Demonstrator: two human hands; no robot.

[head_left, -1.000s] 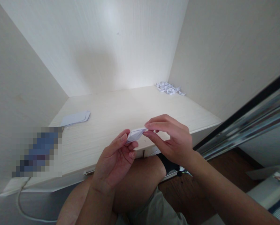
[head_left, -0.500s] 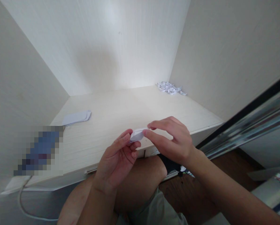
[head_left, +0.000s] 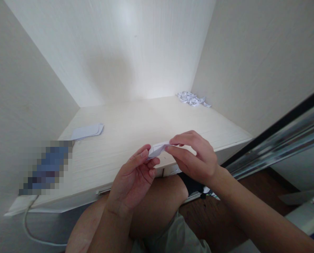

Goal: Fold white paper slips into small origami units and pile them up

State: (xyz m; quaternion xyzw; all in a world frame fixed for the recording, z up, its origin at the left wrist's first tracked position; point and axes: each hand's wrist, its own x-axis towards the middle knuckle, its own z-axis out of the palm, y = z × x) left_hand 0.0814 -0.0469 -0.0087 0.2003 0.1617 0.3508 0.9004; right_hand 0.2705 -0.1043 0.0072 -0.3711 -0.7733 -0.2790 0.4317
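Narrow folded white paper piece near the front edge of the pale wood-grained surface: left hand pinches one end, right hand the other; uneven pulling could tear it, a loosened pinch drop it.

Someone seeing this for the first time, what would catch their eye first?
Probably the small folded white paper, held mid-view between the left hand and the right hand. Next, perhaps, the heap of white paper pieces in the far right corner of the pale desk, then the pixelated blue patch at its left.
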